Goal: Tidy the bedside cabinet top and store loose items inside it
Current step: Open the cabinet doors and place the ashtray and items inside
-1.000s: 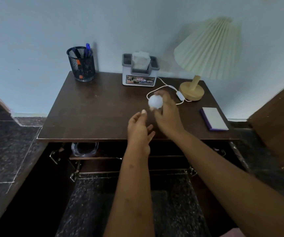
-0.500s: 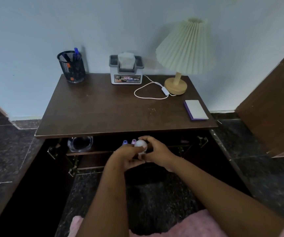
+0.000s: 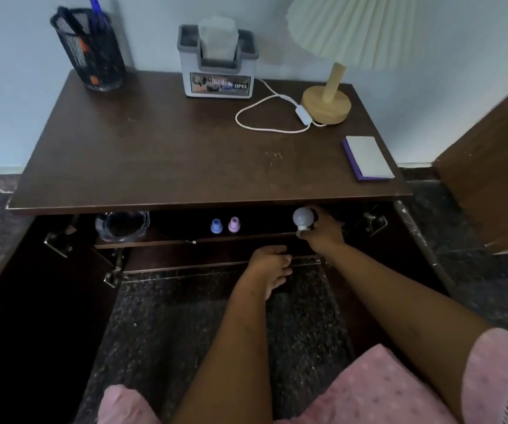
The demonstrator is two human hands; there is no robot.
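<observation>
This looks like a bedroom in a home: a dark wooden bedside cabinet (image 3: 185, 154) stands against a plain pale wall (image 3: 14, 71) on a speckled dark stone floor (image 3: 216, 325). On it sit a pleated-shade lamp (image 3: 335, 56), a tissue box (image 3: 219, 61), a mesh pen holder (image 3: 90, 53) and what seems a small notepad (image 3: 369, 157).

The right hand (image 3: 323, 231) carried the bulb (image 3: 303, 217) onto the shelf (image 3: 154, 241).

Dim, soft indoor light; cabinet interior (image 3: 277, 221) in deep shadow, wide-angle bending at edges.
</observation>
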